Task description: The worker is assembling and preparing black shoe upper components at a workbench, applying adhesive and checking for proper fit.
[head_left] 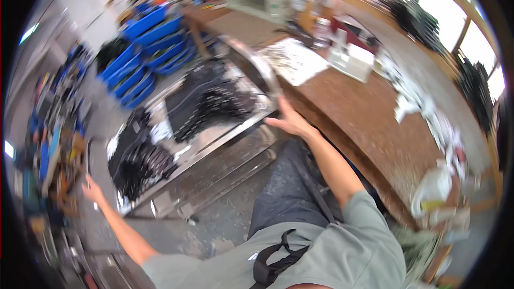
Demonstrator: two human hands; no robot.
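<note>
In front of me stands a metal cart (206, 140) with an upper tray and a lower shelf. Two heaps of small black parts, one on the left (140, 152) and one on the right (219, 96), lie in the tray with some crumpled clear plastic. My right hand (292, 120) is at the cart's near right corner, beside its curved metal rail, thumb and fingers apart. By the looped rail at the left end is my left hand (93, 189), its fingers seemingly stretched out. Motion blur hides whether either hand touches the metal.
Blue stacked bins (155, 43) stand beyond the cart. Along my right runs a brown workbench (369, 123) with a white sheet (294, 60), a pale plastic box (350, 61) and white cloth or plastic (425, 107). Cluttered shelving (56, 134) lines the left.
</note>
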